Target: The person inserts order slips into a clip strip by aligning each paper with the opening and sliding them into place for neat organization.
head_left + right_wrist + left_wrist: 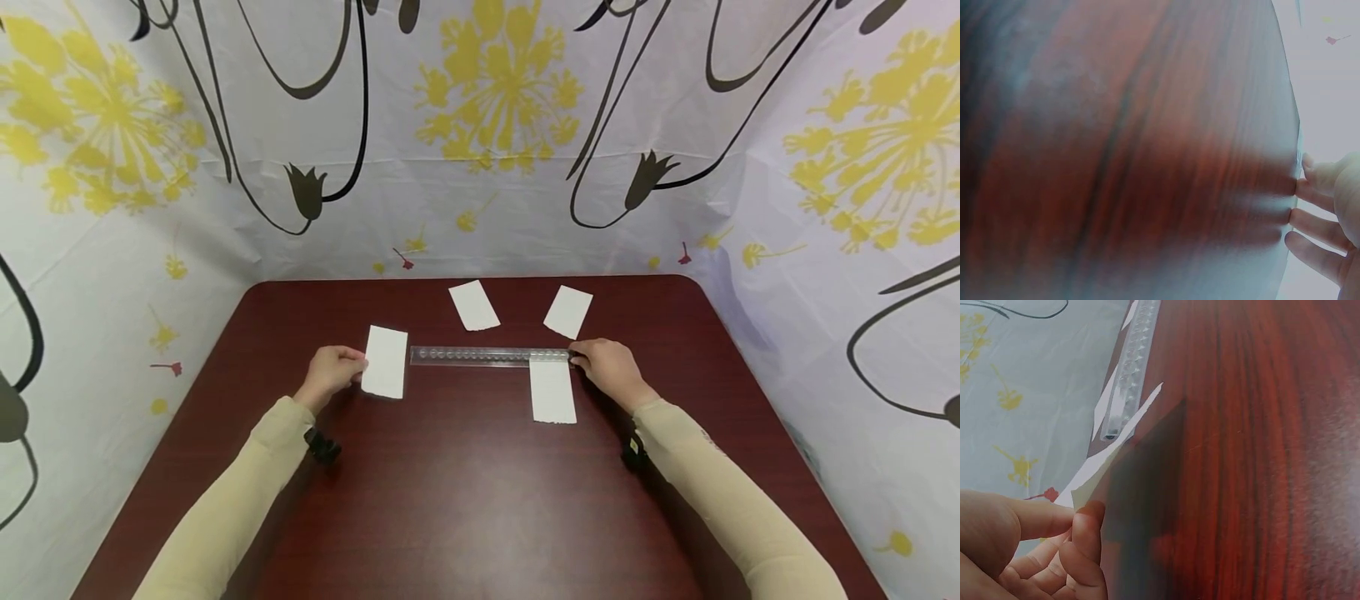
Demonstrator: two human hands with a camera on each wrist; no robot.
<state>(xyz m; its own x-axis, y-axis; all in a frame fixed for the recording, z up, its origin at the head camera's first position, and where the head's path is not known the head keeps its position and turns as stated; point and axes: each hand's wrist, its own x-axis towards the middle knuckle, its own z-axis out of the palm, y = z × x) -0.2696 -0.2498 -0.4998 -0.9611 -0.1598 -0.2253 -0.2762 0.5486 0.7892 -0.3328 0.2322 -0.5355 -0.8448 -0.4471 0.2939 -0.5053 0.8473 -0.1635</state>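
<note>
- Paper [386,362] tilts, pinched by my left hand [335,368].
- Ruler [472,357] ends at my right hand [609,367]; its grip I cannot tell.
- Glossy red-brown table [450,500] spreads beneath my fingers; flowered cloth [495,221] hangs beyond.

There are four white papers [386,362], apparently one clear ruler [472,357], one table [465,483].

The reddish table [450,492] (wood-grained) carries a transparent ruler [472,357] and three flat white papers [553,393].

Pale-sleeved left arm [225,492] and right arm [738,504] stretched forward, left fingers [1088,532] pinched, right fingers [1317,245] slightly spread
</note>
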